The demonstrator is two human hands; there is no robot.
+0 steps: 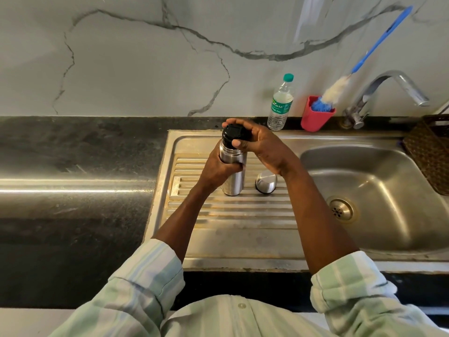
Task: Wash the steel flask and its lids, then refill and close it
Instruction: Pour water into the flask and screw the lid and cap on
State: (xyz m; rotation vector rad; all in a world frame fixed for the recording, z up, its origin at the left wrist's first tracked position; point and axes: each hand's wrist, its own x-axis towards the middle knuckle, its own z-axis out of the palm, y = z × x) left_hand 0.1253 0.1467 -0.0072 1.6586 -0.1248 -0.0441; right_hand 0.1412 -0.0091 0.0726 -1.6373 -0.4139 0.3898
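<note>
The steel flask (232, 171) is stood upright on the ribbed drainboard (243, 215) of the stainless sink, left of the basin (379, 190). Its body is gripped by the left hand (220, 169), whose fingers are wrapped round the middle of the steel wall. The black inner lid (233, 133) is seated on the flask's mouth and is clasped from above by the right hand (257, 142), the thumb pressed on the lid's near side and the fingers curled over its far edge. The steel outer cap (266, 182) is set on the drainboard just beside the flask, to its right, apart from both hands. Behind the sink, on the dark desk (73, 166), a clear water bottle (280, 103) with a green cap is placed beside a red holder (315, 114), in which a blue-handled bottle brush (340, 86) is leant. A chrome tap (384, 91) is mounted further right, and a woven basket (430, 152) is seen at the right edge.
</note>
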